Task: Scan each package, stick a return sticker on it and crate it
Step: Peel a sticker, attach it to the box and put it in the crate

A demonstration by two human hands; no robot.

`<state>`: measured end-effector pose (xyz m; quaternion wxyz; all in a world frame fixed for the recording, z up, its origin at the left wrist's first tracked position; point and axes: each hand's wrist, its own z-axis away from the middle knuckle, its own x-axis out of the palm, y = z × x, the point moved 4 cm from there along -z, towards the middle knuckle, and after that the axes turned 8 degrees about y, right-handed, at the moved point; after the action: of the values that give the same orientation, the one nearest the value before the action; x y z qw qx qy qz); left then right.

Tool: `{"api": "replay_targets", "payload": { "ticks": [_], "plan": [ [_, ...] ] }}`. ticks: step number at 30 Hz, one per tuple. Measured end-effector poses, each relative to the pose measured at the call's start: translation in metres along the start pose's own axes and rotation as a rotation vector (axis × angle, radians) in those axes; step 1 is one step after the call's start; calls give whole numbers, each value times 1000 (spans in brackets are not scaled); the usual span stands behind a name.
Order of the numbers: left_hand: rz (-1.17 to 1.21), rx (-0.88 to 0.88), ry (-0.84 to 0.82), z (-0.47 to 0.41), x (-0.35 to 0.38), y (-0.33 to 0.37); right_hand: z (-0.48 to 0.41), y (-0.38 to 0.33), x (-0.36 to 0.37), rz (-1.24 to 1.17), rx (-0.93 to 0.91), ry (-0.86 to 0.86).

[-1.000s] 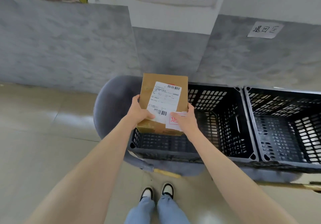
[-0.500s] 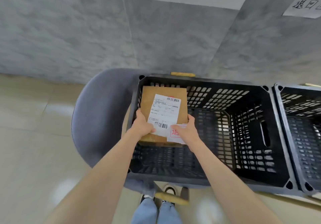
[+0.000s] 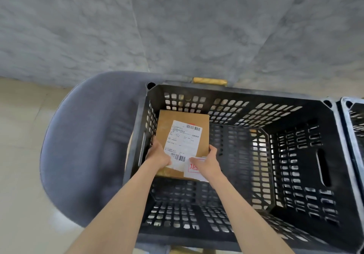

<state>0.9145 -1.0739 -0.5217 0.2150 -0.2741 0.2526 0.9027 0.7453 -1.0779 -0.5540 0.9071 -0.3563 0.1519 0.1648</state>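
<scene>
A brown cardboard package (image 3: 201,123) with a white shipping label (image 3: 183,139) is held low inside the black slotted crate (image 3: 295,155), close to its left wall. A white return sticker (image 3: 192,170) with a red character sits at the package's near right corner. My left hand (image 3: 157,155) grips the package's near left edge, thumb on top. On the near right edge, partly over the sticker, my right hand (image 3: 208,163) grips the package. Whether the package touches the crate floor is hidden.
The crate rests on a grey upholstered bench (image 3: 86,145) with wooden legs (image 3: 209,80). A second black crate (image 3: 354,119) stands right beside it at the right edge. A grey marbled wall (image 3: 177,27) rises behind; beige floor tiles (image 3: 19,155) lie to the left.
Both hands have lowered the package from above the crate's rim down inside it, toward the left wall. The view has tilted down and come closer to the crate.
</scene>
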Motion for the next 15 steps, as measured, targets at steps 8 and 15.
{"api": "replay_targets", "payload": {
  "ticks": [8,15],
  "plan": [
    [-106,-19,48,-8,13,-6,-5,10,5,79,7,-15],
    [-237,99,148,1,11,-5,0,2,1,265,5,-29]
  ]
}}
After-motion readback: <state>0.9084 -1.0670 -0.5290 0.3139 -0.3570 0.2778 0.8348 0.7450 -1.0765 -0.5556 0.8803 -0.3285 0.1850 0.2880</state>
